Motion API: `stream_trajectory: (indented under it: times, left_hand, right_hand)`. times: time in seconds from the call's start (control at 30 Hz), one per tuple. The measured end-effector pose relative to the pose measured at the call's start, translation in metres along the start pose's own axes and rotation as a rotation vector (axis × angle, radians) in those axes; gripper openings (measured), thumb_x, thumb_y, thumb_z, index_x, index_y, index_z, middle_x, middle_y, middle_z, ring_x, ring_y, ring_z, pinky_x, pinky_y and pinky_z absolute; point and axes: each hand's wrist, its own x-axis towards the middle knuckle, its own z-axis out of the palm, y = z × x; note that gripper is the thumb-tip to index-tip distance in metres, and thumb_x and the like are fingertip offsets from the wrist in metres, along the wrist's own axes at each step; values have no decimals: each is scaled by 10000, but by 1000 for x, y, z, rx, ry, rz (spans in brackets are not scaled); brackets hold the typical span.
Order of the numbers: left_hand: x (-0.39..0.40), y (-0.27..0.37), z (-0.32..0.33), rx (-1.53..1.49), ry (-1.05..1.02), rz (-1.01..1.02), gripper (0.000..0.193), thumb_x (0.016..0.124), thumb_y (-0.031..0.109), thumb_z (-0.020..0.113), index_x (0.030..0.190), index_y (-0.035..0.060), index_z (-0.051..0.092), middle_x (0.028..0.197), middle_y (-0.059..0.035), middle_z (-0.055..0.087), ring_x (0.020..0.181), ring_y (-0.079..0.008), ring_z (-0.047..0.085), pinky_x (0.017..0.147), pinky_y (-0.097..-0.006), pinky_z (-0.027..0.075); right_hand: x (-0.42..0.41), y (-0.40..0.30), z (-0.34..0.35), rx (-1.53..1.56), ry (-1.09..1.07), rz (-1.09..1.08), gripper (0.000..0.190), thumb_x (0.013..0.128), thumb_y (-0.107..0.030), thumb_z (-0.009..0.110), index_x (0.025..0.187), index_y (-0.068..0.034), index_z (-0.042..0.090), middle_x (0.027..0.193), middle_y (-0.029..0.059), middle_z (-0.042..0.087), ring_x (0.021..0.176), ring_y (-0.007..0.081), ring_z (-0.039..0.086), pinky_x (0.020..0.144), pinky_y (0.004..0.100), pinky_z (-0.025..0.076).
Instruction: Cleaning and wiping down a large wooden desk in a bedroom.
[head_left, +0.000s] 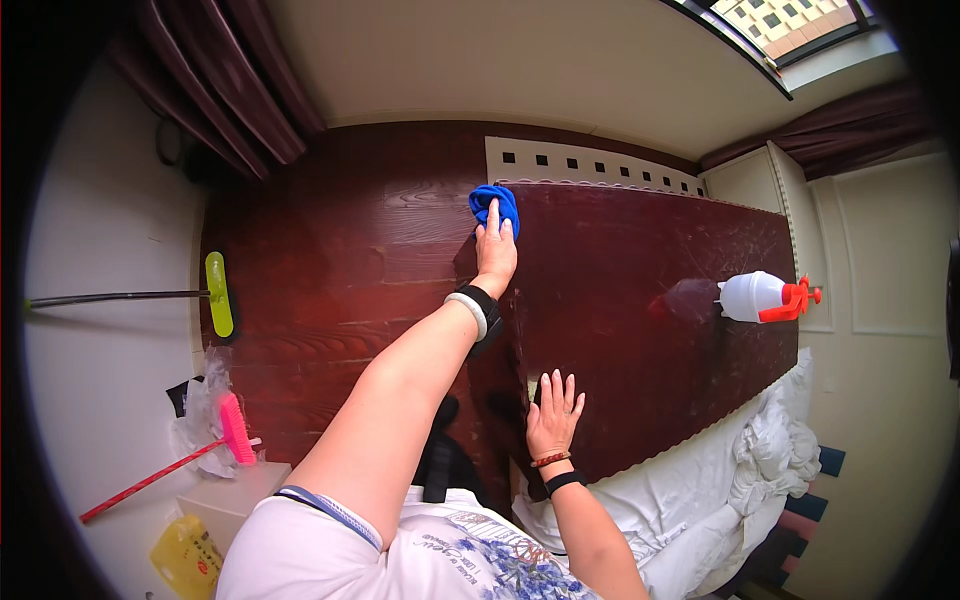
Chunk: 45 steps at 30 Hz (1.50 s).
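Note:
My left hand (496, 251) reaches out to the far left corner of a dark red tabletop (637, 232). Under its fingers is a bunched blue cloth (491, 204), pressed against that corner and lapping over the edge. My right hand (552, 420) rests palm down on the tabletop near its left edge, fingers spread and holding nothing. A pale worn patch (532, 388) shows on the edge beside it. Towards the right end of the table stands a white pump spray bottle (750, 296) with a red head, mirrored in the glossy surface.
White bedding (720, 480) lies along the table's near right side. A panel with square black holes (555, 156) runs behind the table. By the left wall are a green mop (217, 294), a pink broom (237, 429), clear plastic wrap (206, 427) and a yellow bag (184, 551).

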Motion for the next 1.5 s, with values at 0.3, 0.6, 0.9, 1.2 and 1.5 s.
stream_trajectory:
  times: [0.3,0.6,0.9,1.2,1.5]
  left_hand:
    - [26,-46,13,-272,51,-114,431,979,267,335,1376,97,356,1252,-242,463,1163,-371,449,988,-402,359]
    - [-42,-29,-27,-757,-146,-247,438,958,159,435,1367,20,366,1344,-122,458,1195,-175,448,1013,-297,330]
    - [-77,-19,2,-244,-48,-97,560,971,386,365,1422,81,237,1292,-257,388,1224,-391,375,1019,-445,311]
    - [-55,-62,6,-431,-164,-264,462,985,271,366,1374,23,338,1343,-152,417,1242,-258,386,1044,-346,286]
    - [-116,-3,-57,-598,-194,-290,448,985,202,403,1391,28,326,1391,-110,389,1268,-178,367,1059,-302,269]
  right_hand:
    - [1,-2,-5,-5,-12,-2,583,809,-218,555,1351,-91,382,1456,91,295,1374,327,193,1094,544,129]
    - [-2,0,-7,7,-34,21,560,819,-201,513,1348,-73,378,1440,108,313,1369,337,203,1104,521,109]
    - [-2,-1,-6,17,-34,18,566,814,-193,512,1349,-74,372,1433,112,319,1367,339,207,1104,520,107]
    - [-1,2,-6,22,-23,18,568,807,-205,534,1341,-86,385,1436,100,319,1364,344,213,1093,538,129]
    - [-1,-1,-6,38,-14,19,568,803,-188,536,1343,-93,387,1438,94,319,1367,336,211,1097,534,125]
